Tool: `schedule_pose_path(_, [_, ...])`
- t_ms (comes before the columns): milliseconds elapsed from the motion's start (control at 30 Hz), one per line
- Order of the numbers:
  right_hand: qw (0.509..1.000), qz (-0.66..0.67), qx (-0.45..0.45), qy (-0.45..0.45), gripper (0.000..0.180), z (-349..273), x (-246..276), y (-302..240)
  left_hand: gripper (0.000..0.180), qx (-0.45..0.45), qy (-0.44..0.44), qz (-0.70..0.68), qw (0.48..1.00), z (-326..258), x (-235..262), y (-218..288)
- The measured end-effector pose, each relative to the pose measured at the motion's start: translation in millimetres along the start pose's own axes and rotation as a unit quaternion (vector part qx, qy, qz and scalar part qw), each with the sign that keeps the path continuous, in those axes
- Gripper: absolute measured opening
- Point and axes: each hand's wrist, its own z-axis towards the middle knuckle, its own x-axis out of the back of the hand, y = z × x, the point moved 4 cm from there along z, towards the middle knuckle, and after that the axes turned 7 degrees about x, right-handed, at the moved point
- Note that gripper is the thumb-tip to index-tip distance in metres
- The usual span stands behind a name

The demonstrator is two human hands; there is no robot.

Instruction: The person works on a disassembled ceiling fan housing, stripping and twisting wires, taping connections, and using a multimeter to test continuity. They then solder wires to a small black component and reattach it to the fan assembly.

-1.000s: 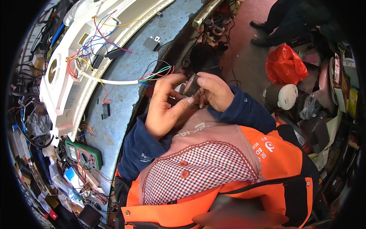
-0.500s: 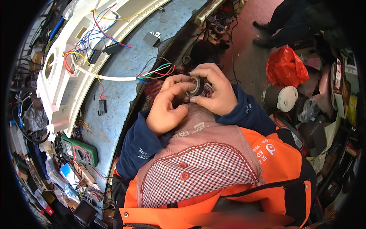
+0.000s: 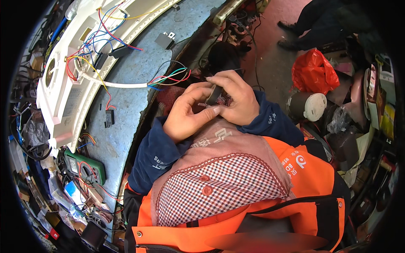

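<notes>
A roll of black tape (image 3: 215, 95) is between my hands, just above my apron and seen nearly edge-on. My right hand (image 3: 241, 100) grips it with bent fingers over its upper right side. My left hand (image 3: 185, 116) closes on its left side, the thumb stretched across below the roll to meet the right hand. The fingertips partly hide the roll, and a loose tape end cannot be made out. Just beyond my left hand, a white cable (image 3: 120, 85) ends in bare-fanned red, green, blue and dark wires (image 3: 171, 76) at the bench edge.
On the blue bench (image 3: 126, 122) lie a curved white housing (image 3: 59, 114) with coloured wires, a small black component (image 3: 109, 117), a black block with prongs (image 3: 165, 40) and a green multimeter (image 3: 90, 168). Right, on the floor, are a red plastic bag (image 3: 315, 71) and a lidded bucket (image 3: 315, 107). Another person's legs (image 3: 312, 25) stand beyond.
The tape roll has turned from showing its ring face to nearly edge-on. My left thumb has straightened and moved right, against the right hand. The view has shifted slightly.
</notes>
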Motion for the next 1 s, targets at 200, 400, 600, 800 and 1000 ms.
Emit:
schedule_pose_path(200, [0.966,0.216,-0.142,0.022,0.052,-12,-7,20,0.034,0.03,-0.021,-0.111,0.993,5,9,-22])
schedule_pose_path(400, [0.95,0.259,-0.172,0.025,0.032,-17,-5,25,0.03,0.048,-0.025,-0.172,0.984,5,7,-16])
schedule_pose_path(600, [0.92,0.338,-0.195,0.035,0.026,-14,-9,25,0.025,0.07,-0.02,-0.239,0.968,6,14,-32])
schedule_pose_path(800, [0.94,0.309,-0.131,0.062,0.029,-8,2,21,0.024,0.088,-0.005,-0.259,0.962,6,16,-29])
schedule_pose_path(1000, [0.971,0.239,-0.001,0.027,0.028,9,12,4,0.026,0.089,-0.025,-0.248,0.964,8,15,-27])
